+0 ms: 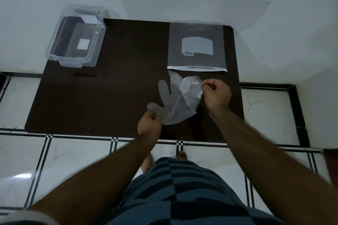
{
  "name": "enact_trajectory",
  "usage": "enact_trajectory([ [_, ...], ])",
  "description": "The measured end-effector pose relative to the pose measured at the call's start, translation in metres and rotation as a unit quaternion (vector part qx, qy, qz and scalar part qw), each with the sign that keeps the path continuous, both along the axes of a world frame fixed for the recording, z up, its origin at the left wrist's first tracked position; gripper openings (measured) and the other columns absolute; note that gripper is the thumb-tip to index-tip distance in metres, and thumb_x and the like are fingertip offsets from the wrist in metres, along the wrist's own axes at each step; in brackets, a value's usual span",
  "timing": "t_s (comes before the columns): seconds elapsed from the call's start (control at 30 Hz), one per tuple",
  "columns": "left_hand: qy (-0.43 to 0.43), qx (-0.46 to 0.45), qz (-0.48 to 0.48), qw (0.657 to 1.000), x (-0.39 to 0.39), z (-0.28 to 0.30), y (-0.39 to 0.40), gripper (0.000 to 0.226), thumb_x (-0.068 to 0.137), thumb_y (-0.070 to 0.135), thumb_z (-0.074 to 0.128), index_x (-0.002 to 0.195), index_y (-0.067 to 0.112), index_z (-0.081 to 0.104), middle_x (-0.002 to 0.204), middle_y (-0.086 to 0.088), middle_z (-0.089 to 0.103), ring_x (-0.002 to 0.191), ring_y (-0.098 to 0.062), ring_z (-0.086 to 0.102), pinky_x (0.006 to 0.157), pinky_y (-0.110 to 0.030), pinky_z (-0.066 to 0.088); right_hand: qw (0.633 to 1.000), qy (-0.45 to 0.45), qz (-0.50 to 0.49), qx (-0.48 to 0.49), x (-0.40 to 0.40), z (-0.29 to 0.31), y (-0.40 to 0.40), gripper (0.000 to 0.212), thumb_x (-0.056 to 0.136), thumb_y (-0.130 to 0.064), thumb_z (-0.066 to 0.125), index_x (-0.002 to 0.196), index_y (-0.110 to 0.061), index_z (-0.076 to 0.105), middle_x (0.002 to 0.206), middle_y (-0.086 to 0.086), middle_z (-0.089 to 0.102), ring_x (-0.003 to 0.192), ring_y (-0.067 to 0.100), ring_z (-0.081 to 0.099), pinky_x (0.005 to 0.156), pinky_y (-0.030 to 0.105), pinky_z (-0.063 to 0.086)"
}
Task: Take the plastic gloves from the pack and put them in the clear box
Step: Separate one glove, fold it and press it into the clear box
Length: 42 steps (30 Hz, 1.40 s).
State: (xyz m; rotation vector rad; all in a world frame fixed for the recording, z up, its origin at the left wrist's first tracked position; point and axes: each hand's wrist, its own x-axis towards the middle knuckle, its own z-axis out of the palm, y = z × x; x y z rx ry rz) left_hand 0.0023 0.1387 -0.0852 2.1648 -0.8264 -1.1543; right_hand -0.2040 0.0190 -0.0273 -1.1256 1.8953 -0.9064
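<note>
Here both hands, left hand [149,122] and right hand [216,94], pinch the plastic gloves [176,99].

Pack [196,47] label, upside down to the camera, short logo apparently "qvs", remaining label lines too faint to read

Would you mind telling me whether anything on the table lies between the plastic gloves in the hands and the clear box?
Nothing visible does. The plastic gloves, pinched by the left hand and right hand, and the clear box have only bare dark table between them.
</note>
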Motion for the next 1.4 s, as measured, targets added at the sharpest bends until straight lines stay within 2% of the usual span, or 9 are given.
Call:
enact_trajectory([
  [0.1,-0.002,-0.03,0.103,0.994,-0.007,0.01,-0.002,0.025,0.106,0.02,0.059,0.13,0.018,0.066,0.12,0.002,0.064,0.105,-0.015,0.064,0.083,-0.029,0.051,1.0,0.007,-0.004,0.005,-0.002,-0.001,0.001,0.016,0.098,-0.012,0.074,0.112,-0.017,0.076,0.106,-0.003,0.074,0.099,0.01,0.069,0.094,0.033,0.062],
  [0.17,-0.124,-0.136,-0.072,0.98,-0.013,0.016,-0.006,0.027,0.106,0.018,0.06,0.132,0.016,0.066,0.126,0.001,0.06,0.111,-0.014,0.059,0.09,-0.029,0.051,1.0,0.008,0.003,0.003,-0.003,0.001,0.001,0.016,0.097,-0.012,0.074,0.113,-0.016,0.076,0.107,-0.002,0.074,0.1,0.011,0.07,0.094,0.034,0.062],
  [0.23,-0.213,-0.212,-0.266,0.916,-0.02,0.014,-0.018,0.032,0.104,0.016,0.062,0.136,0.013,0.065,0.137,-0.007,0.062,0.122,-0.022,0.058,0.101,-0.037,0.052,1.0,0.012,0.011,-0.003,-0.005,0.003,0.0,0.016,0.097,-0.011,0.074,0.113,-0.015,0.076,0.107,-0.002,0.074,0.101,0.013,0.07,0.094,0.033,0.061],
  [0.37,-0.261,-0.167,-0.472,0.826,-0.037,-0.003,-0.05,0.056,0.107,0.021,0.053,0.161,0.02,0.041,0.173,-0.006,0.032,0.161,-0.027,0.023,0.13,-0.05,0.02,0.999,0.026,0.023,-0.019,-0.009,0.006,-0.002,0.016,0.097,-0.01,0.074,0.112,-0.014,0.076,0.102,-0.005,0.071,0.093,0.007,0.066,0.089,0.028,0.06],
  [0.57,-0.292,-0.039,-0.527,0.797,-0.033,-0.035,-0.058,0.075,0.109,0.056,0.031,0.171,0.027,-0.001,0.18,-0.003,-0.005,0.165,-0.023,-0.011,0.133,-0.055,0.001,0.998,0.037,0.029,-0.042,-0.02,0.007,-0.006,0.015,0.097,-0.012,0.075,0.112,-0.012,0.077,0.099,-0.005,0.073,0.089,0.004,0.066,0.086,0.026,0.06],
  [0.8,-0.331,-0.05,-0.544,0.77,-0.028,-0.046,-0.047,0.073,0.108,0.065,0.017,0.169,0.035,-0.013,0.177,-0.002,-0.017,0.163,-0.026,-0.018,0.131,-0.058,-0.002,0.999,0.024,0.005,-0.046,-0.031,0.016,-0.019,0.016,0.097,-0.014,0.075,0.112,-0.011,0.079,0.101,0.001,0.078,0.095,0.015,0.073,0.088,0.033,0.064],
  [1.1,-0.299,-0.05,-0.543,0.783,-0.027,-0.03,-0.052,0.074,0.107,0.067,0.016,0.169,0.036,-0.009,0.178,0.001,-0.014,0.163,-0.022,-0.016,0.126,-0.069,-0.007,0.997,0.033,0.03,-0.066,-0.044,0.064,-0.063,0.015,0.098,-0.019,0.074,0.113,-0.017,0.076,0.109,-0.003,0.074,0.103,0.016,0.071,0.098,0.041,0.063],
  [1.3,-0.201,-0.164,-0.338,0.905,-0.021,0.034,-0.096,0.067,0.111,0.055,0.035,0.169,0.025,0.023,0.178,0.001,0.016,0.164,-0.016,0.007,0.131,-0.06,0.005,0.972,0.059,0.219,-0.059,-0.039,0.118,-0.093,0.013,0.094,-0.012,0.077,0.103,-0.02,0.078,0.097,-0.001,0.077,0.093,0.015,0.075,0.092,0.037,0.064],
  [1.4,-0.085,-0.279,-0.204,0.935,-0.016,0.098,-0.129,0.064,0.109,0.042,0.058,0.165,0.019,0.036,0.169,0.0,0.038,0.15,-0.004,0.028,0.126,-0.038,0.026,0.944,0.07,0.318,-0.047,-0.033,0.148,-0.102,0.02,0.092,-0.013,0.079,0.112,-0.018,0.075,0.09,0.005,0.079,0.09,0.02,0.077,0.091,0.041,0.064],
])
